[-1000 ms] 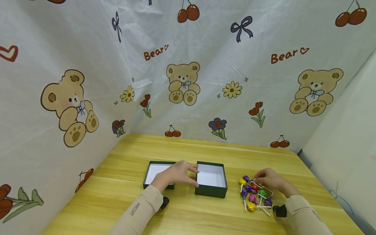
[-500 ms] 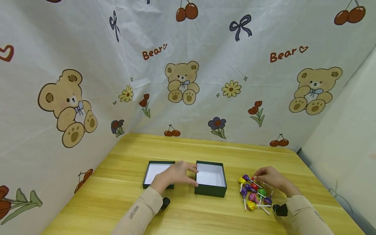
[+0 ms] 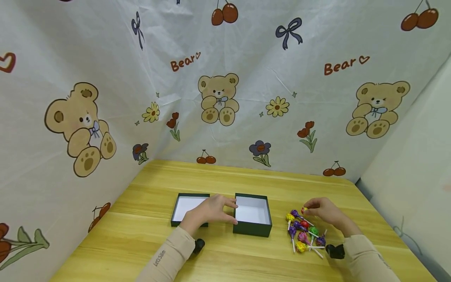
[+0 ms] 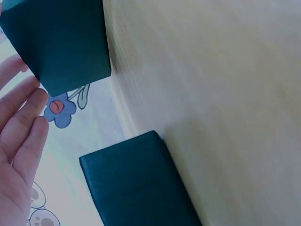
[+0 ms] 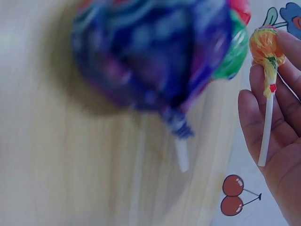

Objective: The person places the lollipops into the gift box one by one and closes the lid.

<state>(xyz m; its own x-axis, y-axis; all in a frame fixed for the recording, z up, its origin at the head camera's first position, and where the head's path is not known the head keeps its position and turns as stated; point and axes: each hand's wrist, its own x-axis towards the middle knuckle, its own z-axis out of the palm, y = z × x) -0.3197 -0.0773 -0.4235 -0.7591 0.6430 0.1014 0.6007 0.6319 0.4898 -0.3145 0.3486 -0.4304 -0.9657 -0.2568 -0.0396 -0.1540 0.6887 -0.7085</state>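
My right hand [image 3: 325, 213] pinches a lollipop [image 5: 266, 47] by its orange-and-yellow wrapped head, just above the far side of a lollipop pile. Its white stick points down across the palm in the right wrist view. Below the hand lie several wrapped lollipops, among them a green one [image 3: 314, 231], a pink one [image 3: 302, 237] and a yellow one [image 3: 301, 246]. My left hand [image 3: 211, 209] has its fingers extended, with fingertips at the left wall of a dark green box [image 3: 252, 229] with a white inside. Under that hand lies a shallow green lid [image 3: 184, 203], partly hidden.
The yellow wooden table [image 3: 225, 258] meets a printed bear cloth [image 3: 225, 137] at the back and left. A pale wall [image 3: 415, 188] stands on the right. A large purple lollipop head [image 5: 150, 52] is close to the right wrist camera.
My right hand has risen slightly from the pile, bringing the orange-and-yellow lollipop up between its fingers. The left hand stays at the box.
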